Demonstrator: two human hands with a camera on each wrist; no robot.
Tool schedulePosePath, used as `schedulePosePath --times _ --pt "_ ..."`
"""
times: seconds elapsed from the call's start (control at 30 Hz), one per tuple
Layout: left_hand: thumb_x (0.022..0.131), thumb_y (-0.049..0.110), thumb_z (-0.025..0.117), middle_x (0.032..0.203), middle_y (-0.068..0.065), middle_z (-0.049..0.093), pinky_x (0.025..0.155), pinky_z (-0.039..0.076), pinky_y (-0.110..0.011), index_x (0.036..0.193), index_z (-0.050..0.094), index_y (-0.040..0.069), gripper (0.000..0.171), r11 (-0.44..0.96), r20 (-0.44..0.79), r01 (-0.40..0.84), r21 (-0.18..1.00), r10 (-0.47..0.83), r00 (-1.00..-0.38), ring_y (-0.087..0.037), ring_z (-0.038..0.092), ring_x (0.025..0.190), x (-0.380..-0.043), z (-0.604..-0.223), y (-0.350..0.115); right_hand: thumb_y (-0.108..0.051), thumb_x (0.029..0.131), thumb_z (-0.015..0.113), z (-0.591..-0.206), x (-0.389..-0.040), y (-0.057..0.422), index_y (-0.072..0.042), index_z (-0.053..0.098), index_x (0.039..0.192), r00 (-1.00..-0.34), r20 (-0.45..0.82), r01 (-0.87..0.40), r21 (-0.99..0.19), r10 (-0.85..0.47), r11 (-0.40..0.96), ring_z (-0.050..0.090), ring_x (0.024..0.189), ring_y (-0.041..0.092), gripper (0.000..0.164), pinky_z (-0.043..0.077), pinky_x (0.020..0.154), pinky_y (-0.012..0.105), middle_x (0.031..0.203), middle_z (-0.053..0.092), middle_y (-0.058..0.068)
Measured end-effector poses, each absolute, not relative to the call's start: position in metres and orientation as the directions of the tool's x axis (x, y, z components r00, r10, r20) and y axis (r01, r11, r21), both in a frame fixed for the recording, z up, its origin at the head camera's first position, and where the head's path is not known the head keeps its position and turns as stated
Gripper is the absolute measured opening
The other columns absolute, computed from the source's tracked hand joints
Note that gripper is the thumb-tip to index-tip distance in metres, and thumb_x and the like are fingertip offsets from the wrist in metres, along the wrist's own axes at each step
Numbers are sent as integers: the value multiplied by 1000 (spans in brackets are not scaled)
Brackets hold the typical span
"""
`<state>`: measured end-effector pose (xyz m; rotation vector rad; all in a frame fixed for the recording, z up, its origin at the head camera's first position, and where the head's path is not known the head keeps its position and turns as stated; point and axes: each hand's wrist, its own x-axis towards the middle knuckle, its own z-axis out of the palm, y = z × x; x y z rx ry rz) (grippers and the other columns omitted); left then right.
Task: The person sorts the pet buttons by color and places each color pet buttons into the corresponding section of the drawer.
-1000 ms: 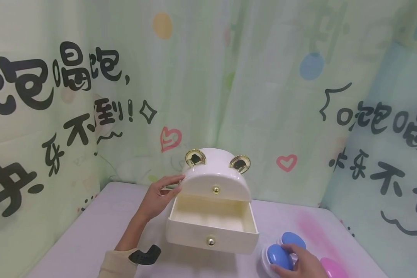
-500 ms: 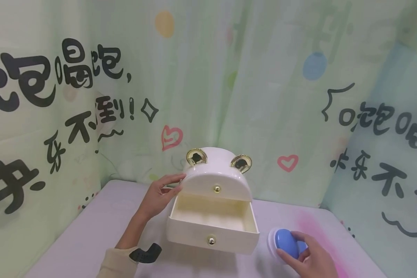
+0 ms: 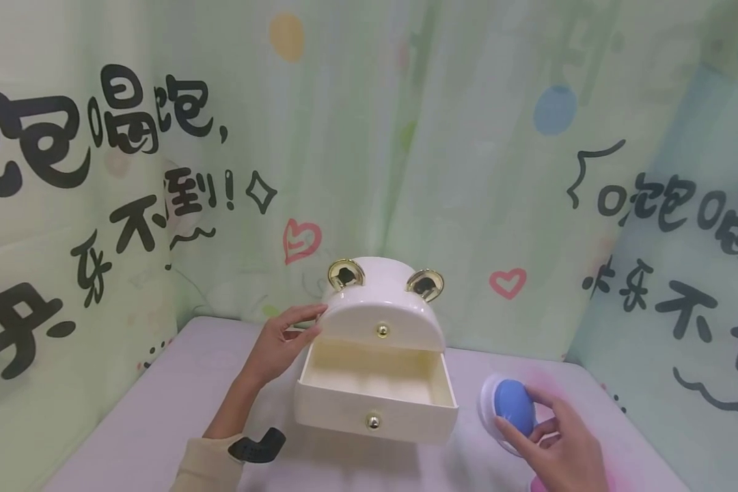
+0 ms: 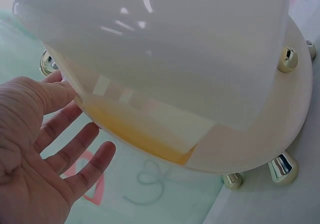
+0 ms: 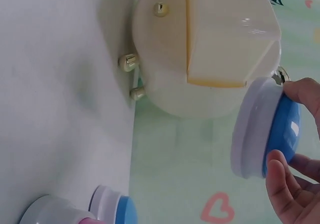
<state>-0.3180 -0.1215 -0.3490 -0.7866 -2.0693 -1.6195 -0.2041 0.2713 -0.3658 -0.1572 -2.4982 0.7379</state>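
A white drawer box (image 3: 378, 321) with gold-rimmed eyes on top stands on the table, its lower drawer (image 3: 375, 410) pulled out and holding nothing visible. My left hand (image 3: 285, 345) touches the box's upper left side with thumb and forefinger, while the other fingers spread out fairly straight in the left wrist view. To the right of the drawer, my right hand (image 3: 562, 434) pinches a white disc with a blue dome (image 3: 514, 408) by the dome, above the table. The right wrist view has this disc tilted on edge, its white base (image 5: 254, 129) facing the box.
A second blue-topped white disc (image 5: 106, 204) lies on the table, beside a white round piece (image 5: 52, 211) with some pink. In the head view a bit of pink (image 3: 538, 484) shows below the right hand. Printed curtains (image 3: 467, 171) enclose the table's back and sides.
My right hand has lifted the blue-domed disc off the table and moved it up and slightly right, tilting it. The left hand stays at the box.
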Motion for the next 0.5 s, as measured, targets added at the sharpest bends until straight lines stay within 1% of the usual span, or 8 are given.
schedulePosePath --times 0.13,0.33,0.43,0.5 --pt "91 4 63 129 -18 58 84 52 -50 127 60 -1 36 174 619 646 743 187 -763 -38 56 118 -317 -349 -122 -50 69 82 -363 -202 269 -12 53 129 -818 504 -50 -544 278 838 52 61 6 76 45 53 20 90 59 4" --pt "91 4 63 130 -19 58 83 52 -50 126 60 -2 36 170 627 653 738 187 -756 -39 56 117 -317 -348 -122 -54 70 79 -357 -200 264 -16 52 132 -808 505 -27 -546 304 837 53 65 7 77 46 56 18 104 59 3" --pt "91 4 63 130 -18 58 83 52 -50 126 60 -1 36 172 630 657 734 189 -753 -37 56 117 -317 -348 -122 -52 71 80 -354 -199 259 -16 52 131 -802 513 -43 -562 307 826 54 67 8 76 47 56 18 110 59 4" --pt "91 4 63 130 -18 58 83 53 -50 126 60 -1 36 172 631 658 733 190 -752 -36 56 117 -318 -349 -122 -49 71 81 -353 -198 256 -16 53 131 -792 531 -70 -568 300 820 54 67 8 74 47 56 17 111 59 5"
